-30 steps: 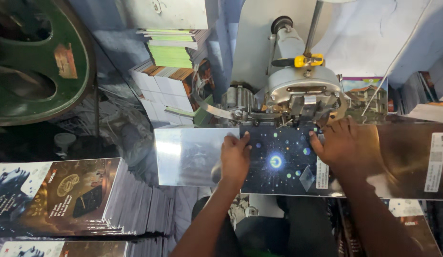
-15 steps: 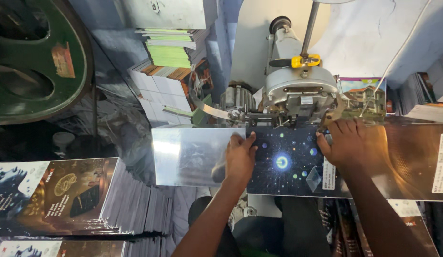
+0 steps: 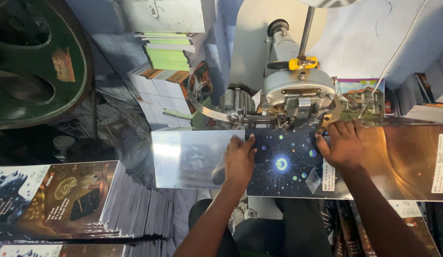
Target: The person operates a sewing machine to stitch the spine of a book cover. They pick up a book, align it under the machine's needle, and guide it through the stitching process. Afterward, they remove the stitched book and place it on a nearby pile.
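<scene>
Looking down from head height, a cramped print workshop was seen. A large dark green flywheel (image 3: 26, 62) was set at the upper left. A grey stitching machine (image 3: 297, 90), with a yellow clamp (image 3: 302, 63) on its upright rod, was mounted at the top centre, its head positioned over the far edge of the work.

A wide glossy book cover (image 3: 283, 164) was spread flat beneath the machine head, laid open across the machine's bed. Its left part was washed out by glare, its middle was printed dark blue with a glowing ring, and its right part was printed in brown and gold.

A tall stack of finished booklets (image 3: 83, 200) was piled at the lower left, well apart from the cover. More stacks of printed paper (image 3: 166, 57) were heaped behind the machine, at the upper centre.

The left hand (image 3: 239, 159) was laid flat on the cover where the glare met the blue middle, fingers together and pointed toward the machine, pressed down rather than gripped. The right hand (image 3: 343, 143) was pressed flat on the cover near its far edge, just beside the machine head, fingers slightly spread, with nothing clasped.
</scene>
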